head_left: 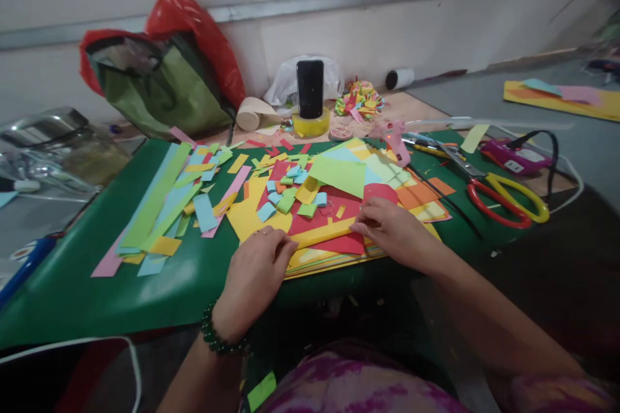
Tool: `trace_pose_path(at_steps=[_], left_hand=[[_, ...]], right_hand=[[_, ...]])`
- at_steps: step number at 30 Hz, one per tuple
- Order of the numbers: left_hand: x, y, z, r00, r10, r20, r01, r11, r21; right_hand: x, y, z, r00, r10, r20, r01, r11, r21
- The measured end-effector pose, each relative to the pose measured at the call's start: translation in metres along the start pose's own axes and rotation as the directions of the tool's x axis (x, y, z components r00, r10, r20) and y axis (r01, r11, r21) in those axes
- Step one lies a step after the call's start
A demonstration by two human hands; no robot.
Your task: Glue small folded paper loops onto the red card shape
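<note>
A narrow yellow paper strip (323,233) stretches between my two hands, above a stack of coloured paper sheets (334,259). My left hand (256,271), with a green bead bracelet (213,335) at the wrist, pinches the strip's left end. At its right end, the thumb and fingers of my right hand (394,230) close on it. Red paper (346,244) lies just under the strip. Small blue, green and yellow pieces (287,199) are scattered behind it, and a light green sheet (339,173) lies farther back.
Long paper strips (155,200) lie on the green mat (97,303) at left. To the right are scissors (501,197), a pink glue gun (396,142) and a purple device (516,156). A phone (310,87) stands in yellow tape (310,124) behind, near a glass jar (82,148) and bags (169,77).
</note>
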State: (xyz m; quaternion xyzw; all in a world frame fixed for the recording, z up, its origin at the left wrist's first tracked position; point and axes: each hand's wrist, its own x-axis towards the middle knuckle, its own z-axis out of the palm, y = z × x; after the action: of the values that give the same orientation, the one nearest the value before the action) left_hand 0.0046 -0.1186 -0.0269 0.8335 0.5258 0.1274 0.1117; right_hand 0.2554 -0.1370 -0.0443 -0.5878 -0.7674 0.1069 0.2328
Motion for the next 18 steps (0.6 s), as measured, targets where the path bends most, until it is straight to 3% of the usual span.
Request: trace_pose_path(at_steps=[18], left_hand=[[-0.002, -0.0032, -0.004, 0.996, -0.077, 0.035, 0.077, 0.997, -0.002]], right_hand=[[-0.0007, 0.005, -0.0007, 1.0, 0.011, -0.001, -0.011, 0.999, 0.043]])
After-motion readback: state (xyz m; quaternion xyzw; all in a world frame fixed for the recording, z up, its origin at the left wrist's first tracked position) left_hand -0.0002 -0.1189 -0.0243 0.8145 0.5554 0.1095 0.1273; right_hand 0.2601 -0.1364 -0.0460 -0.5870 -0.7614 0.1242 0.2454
